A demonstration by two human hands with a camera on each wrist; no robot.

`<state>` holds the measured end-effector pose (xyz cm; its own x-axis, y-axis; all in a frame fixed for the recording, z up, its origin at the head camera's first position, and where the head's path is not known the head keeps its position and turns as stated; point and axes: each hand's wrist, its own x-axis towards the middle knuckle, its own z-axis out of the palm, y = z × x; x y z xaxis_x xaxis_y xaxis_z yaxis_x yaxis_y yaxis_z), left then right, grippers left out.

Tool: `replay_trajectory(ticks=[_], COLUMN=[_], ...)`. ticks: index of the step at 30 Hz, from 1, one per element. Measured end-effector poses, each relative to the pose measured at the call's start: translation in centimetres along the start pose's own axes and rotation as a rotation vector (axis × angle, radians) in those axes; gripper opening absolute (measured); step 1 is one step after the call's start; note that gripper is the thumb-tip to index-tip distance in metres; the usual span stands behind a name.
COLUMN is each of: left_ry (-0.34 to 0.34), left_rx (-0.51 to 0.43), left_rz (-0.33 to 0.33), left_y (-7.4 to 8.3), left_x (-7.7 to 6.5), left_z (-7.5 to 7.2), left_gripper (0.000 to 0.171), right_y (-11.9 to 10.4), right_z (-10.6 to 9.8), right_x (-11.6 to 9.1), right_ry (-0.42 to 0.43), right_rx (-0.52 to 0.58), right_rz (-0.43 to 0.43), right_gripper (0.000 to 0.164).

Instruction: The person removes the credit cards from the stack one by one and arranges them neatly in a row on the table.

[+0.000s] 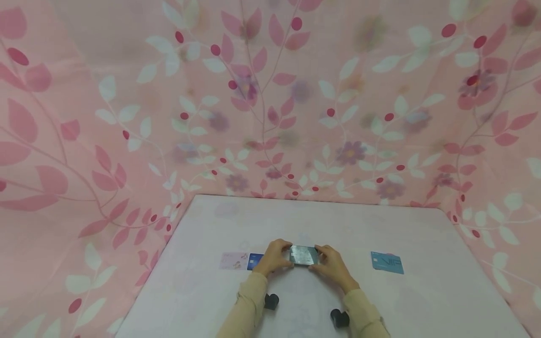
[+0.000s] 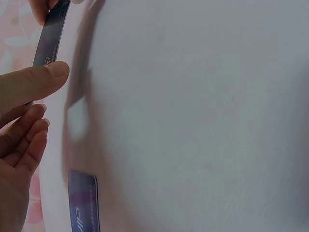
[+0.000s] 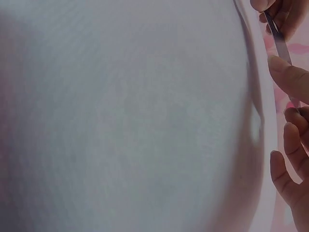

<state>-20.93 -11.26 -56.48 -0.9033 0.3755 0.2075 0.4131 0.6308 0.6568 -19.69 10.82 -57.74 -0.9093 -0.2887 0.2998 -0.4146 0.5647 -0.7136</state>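
Note:
A dark, shiny card (image 1: 304, 256) is held up over the middle of the table between both hands. My left hand (image 1: 275, 257) pinches its left end, thumb against the near edge. At the right end my right hand (image 1: 332, 265) grips it the same way. In the left wrist view, pale lettering shows on the held card (image 2: 50, 36) beside the thumb. From the right wrist view, that card (image 3: 281, 46) appears almost edge-on. Just left of my left hand lies a blue card (image 1: 254, 261), partly covered by the hand.
A pale pink card with a flower print (image 1: 234, 260) lies beside the blue one. Farther right rests a teal VIP card (image 1: 387, 263). Black wrist-worn devices (image 1: 272, 301) show by the sleeves. Pink floral cloth (image 1: 270, 117) surrounds the white table (image 1: 338, 225) at the back and sides.

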Motion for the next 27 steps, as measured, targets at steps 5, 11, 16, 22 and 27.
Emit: replay_trajectory(ticks=[5,11,16,22,27], left_ry=[-0.008,-0.003,0.005,-0.003,-0.021], left_rx=[-0.003,-0.042,-0.043,-0.041,-0.065], left_rz=[-0.030,-0.042,-0.061,-0.080,-0.130], left_y=[-0.2,-0.6,-0.8,-0.9,-1.1], left_x=[-0.2,-0.4,-0.4,-0.4,-0.5], left_z=[-0.4,-0.4,-0.4,-0.4,-0.2], left_gripper=[0.054,0.055,0.056,0.055,0.054], right_y=[0.2,0.4,0.3,0.1,0.2], right_z=[0.7,1.3,1.3,1.3,1.5], right_x=[0.3,0.5,0.6,0.7,0.7], right_ry=[-0.008,-0.007,-0.011,-0.025,-0.054], right_rx=[0.003,-0.013,-0.019,-0.008,-0.017], right_rz=[-0.024,0.002,0.005,0.018,0.060], right_gripper=[0.063,0.063,0.062,0.061,0.062])
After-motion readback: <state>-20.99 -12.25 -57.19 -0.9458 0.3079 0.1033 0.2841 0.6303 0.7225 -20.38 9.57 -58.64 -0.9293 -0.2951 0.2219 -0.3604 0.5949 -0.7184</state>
